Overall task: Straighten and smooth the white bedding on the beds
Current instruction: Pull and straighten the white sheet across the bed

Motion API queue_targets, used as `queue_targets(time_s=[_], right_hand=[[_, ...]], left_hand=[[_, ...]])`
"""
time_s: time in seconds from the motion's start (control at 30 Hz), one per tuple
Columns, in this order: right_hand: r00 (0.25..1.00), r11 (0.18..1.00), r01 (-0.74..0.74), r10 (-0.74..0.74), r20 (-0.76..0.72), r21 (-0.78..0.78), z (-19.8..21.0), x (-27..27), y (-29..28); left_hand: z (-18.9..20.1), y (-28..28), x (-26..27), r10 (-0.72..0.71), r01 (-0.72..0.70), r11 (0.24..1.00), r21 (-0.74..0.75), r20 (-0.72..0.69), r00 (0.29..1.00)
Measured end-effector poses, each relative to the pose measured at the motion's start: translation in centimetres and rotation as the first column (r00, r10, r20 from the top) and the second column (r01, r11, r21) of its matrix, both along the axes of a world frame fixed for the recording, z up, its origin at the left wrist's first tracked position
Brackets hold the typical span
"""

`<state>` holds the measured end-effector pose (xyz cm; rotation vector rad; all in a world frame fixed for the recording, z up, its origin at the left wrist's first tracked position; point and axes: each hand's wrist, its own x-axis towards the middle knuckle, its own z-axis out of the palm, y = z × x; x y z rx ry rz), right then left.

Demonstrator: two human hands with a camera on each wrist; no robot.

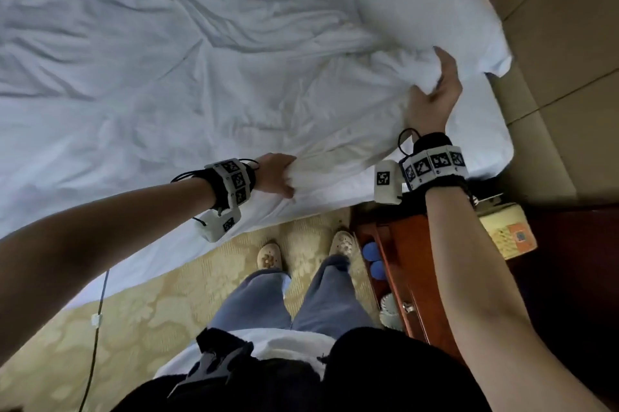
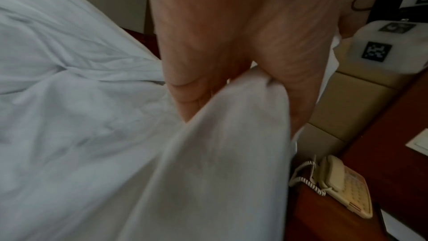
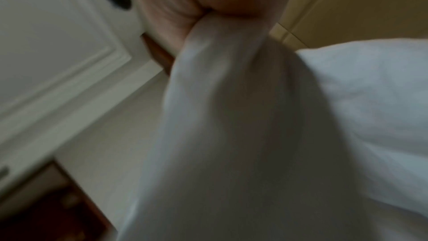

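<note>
Item: white bedding [image 1: 207, 69], creased, spread across the bed [image 1: 495, 130], near edge hanging toward the patterned carpet [image 1: 150, 304]. 
Left hand [image 1: 276, 175]: grip curled round a bunched fold at the near edge; the left wrist view shows cloth pinched between thumb and fingers [image 2: 185, 87]. 
Right hand [image 1: 433, 89]: grip gathering a fold further up, near the pillow [image 1: 435, 2]; the blurred right wrist view shows cloth clenched in the fist. 
Key relation: the held edge runs from one hand to the other along the bed's side; the wrinkles fan out away from both grips across the bed. A pull toward the person would likely draw them flat. 
Nearby: wooden nightstand [image 1: 418, 277], telephone [image 2: 340, 186]
</note>
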<state>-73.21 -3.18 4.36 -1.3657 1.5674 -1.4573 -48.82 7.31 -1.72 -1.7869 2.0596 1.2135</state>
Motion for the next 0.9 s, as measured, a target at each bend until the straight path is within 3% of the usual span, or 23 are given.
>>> queue_targets(time_s=[0.1,0.23,0.4,0.53,0.6,0.73,0.83,0.9], right_hand=[[0.976,0.994,-0.092,0.1,-0.191,0.05,-3.8,-3.2,1.2],[0.957,0.923,-0.114,0.201,-0.208,0.367,-9.8,-6.5,2.7],[0.797,0.706,-0.418,0.587,-0.141,0.572,-14.9,-8.7,4.8],[0.745,0.569,-0.515,0.667,0.006,0.641,-16.0,-11.0,4.0],[0.793,0.593,-0.472,0.609,0.021,0.652,-16.8,-12.9,2.9],[0.952,0.742,-0.226,0.306,-0.019,0.631,-18.0,-17.7,-0.1],[0.979,0.793,-0.049,0.16,-0.13,0.607,-18.7,-21.6,-2.6],[0.979,0.779,0.031,0.103,-0.176,0.627,-19.0,-23.5,-4.3]], left_hand=[[-1.3,-1.1,-1.9,-0.081,0.072,0.99,0.122,0.069,0.994],[-3.4,-2.7,-4.4,-0.005,-0.003,0.987,0.158,0.049,0.999],[-5.0,-6.4,-8.5,0.171,-0.171,0.984,0.051,0.005,0.985],[-5.6,-10.5,-13.5,0.211,-0.211,0.978,0.005,-0.037,0.977],[-6.2,-12.3,-16.4,0.204,-0.205,0.979,-0.002,-0.046,0.978],[-7.3,-14.7,-20.5,0.196,-0.2,0.979,-0.046,-0.077,0.978],[-7.9,-16.2,-22.3,0.163,-0.168,0.981,-0.102,-0.048,0.985],[-8.1,-17.4,-23.1,0.118,-0.12,0.983,-0.137,-0.023,0.993]])
